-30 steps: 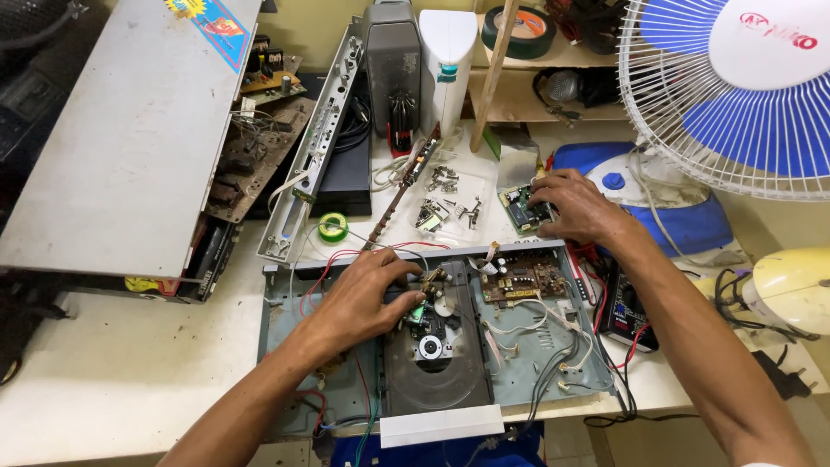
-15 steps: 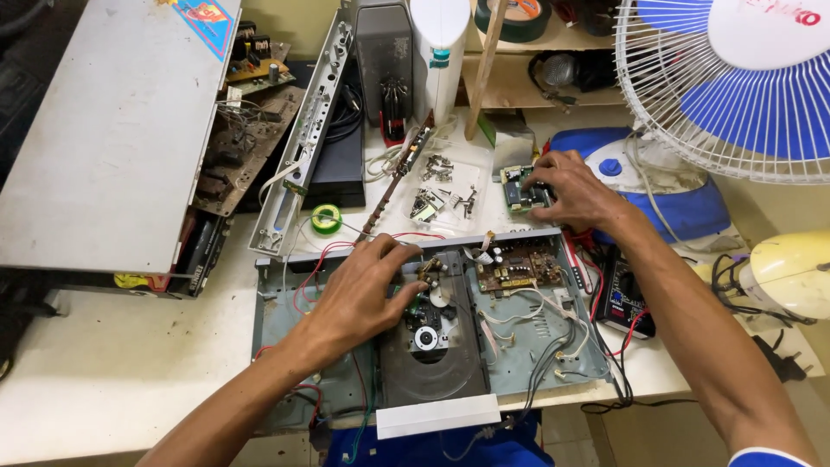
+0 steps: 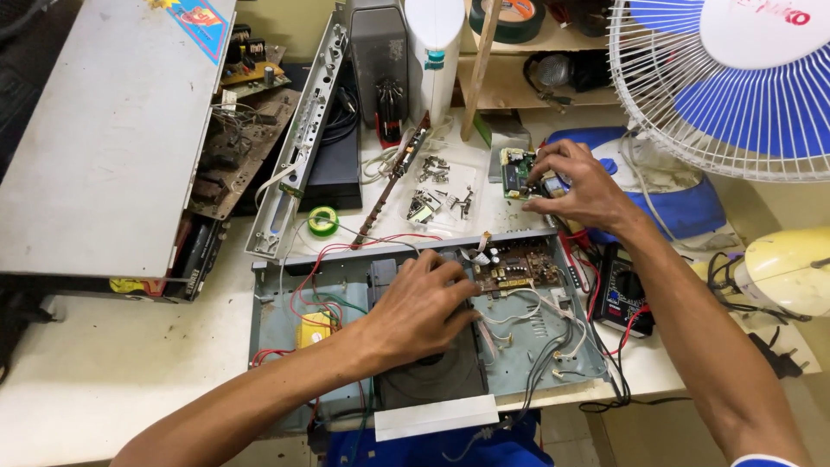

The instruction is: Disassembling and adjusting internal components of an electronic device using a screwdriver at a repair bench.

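A: At the table's (image 3: 104, 372) left edge, big grey lid (image 3: 112, 130) lies tilted. Centre?

B: Open disc-player chassis (image 3: 285, 298) at the near edge; left hand (image 3: 419, 307) flat on its drive mechanism (image 3: 432, 376), fingers curled, grasping nothing I can see. Best keep it pressed steady.

A: Right?

B: Right hand (image 3: 584, 186) pinches a small green circuit board (image 3: 516, 170) toward the far edge; should lift gently, wires nearby. Fan (image 3: 735, 78) at the far right corner, cluttered white worktop.

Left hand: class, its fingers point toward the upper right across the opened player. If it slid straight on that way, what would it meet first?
Probably the brown circuit board just beyond the left hand, fingertips nearly at its edge; depth is unclear.
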